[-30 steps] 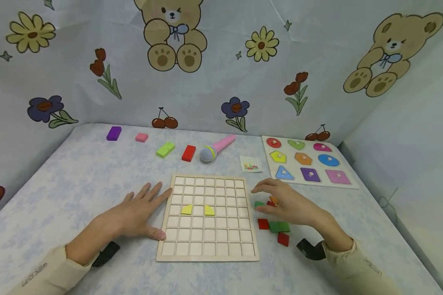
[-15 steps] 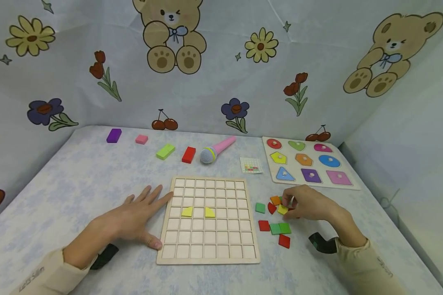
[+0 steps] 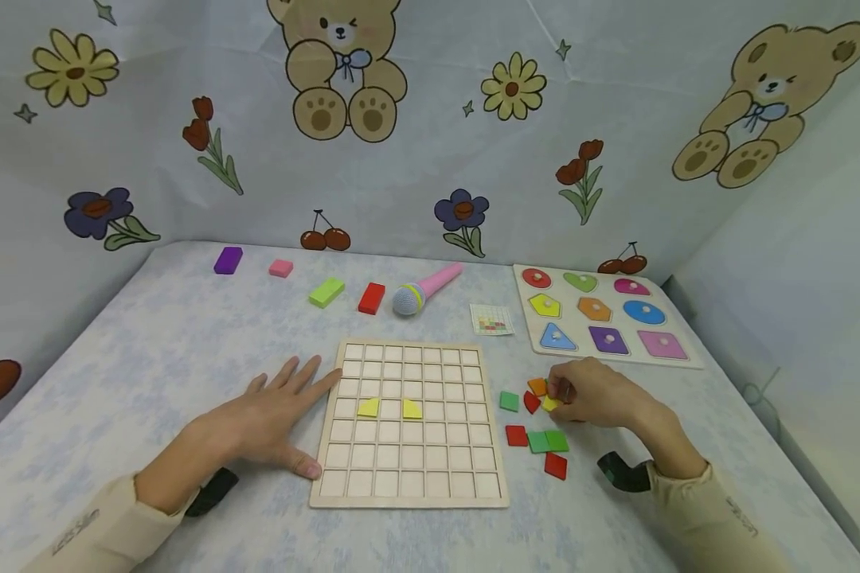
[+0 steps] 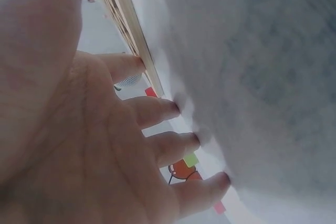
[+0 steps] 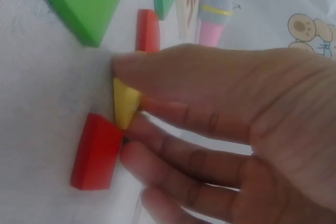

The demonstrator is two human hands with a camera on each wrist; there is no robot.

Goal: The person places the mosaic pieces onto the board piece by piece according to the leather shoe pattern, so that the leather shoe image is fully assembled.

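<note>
The left hand (image 3: 261, 423) lies against the left edge of the board (image 3: 408, 503), fingers spread apart. 2 yellow pieces (image 3: 369, 408) sit in the board. Right of the board lie green blocks (image 3: 557, 441), red blocks (image 3: 555, 466) and an orange block (image 3: 538, 387); there the right hand (image 3: 600, 394) pinches a yellow block (image 5: 124, 102) between thumb and fingers.

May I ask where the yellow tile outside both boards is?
In the head view, the yellow tile is right of the gridded board, touched by the right hand, beside a red wedge.

Pink-handled microphone (image 3: 428, 288) between red block (image 3: 371, 298) and knobbed shape puzzle (image 3: 581, 329).
</note>
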